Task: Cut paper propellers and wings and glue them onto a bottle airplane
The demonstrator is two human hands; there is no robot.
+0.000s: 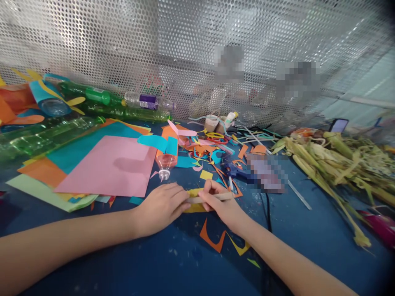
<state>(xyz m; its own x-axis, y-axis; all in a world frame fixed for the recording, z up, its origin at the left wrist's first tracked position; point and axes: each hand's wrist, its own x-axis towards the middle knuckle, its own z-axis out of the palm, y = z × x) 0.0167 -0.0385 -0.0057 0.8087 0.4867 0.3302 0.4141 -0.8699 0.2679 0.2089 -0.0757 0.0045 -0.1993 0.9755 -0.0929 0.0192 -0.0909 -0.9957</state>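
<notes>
A small piece of yellow paper (195,206) lies on the blue table between my hands. My left hand (162,209) rests over its left end, fingers together and bent onto it, holding it down. Pinched between the thumb and fingers of my right hand (220,203) is a thin pale pencil-like stick (227,196), lying nearly level across the yellow paper. Its left end reaches the fingertips of my left hand. Just beyond my left hand, a cut clear bottle top (166,161) stands mouth down with blue and orange paper on it.
Stacked coloured paper (108,164) lies left, with green bottles (52,133) behind. A blue glue gun (239,172) sits beyond my right hand, its black cable (268,211) running forward. Paper scraps (212,236) lie close in front. Corn husks (327,158) cover the right; a perforated metal screen (123,41) rises behind.
</notes>
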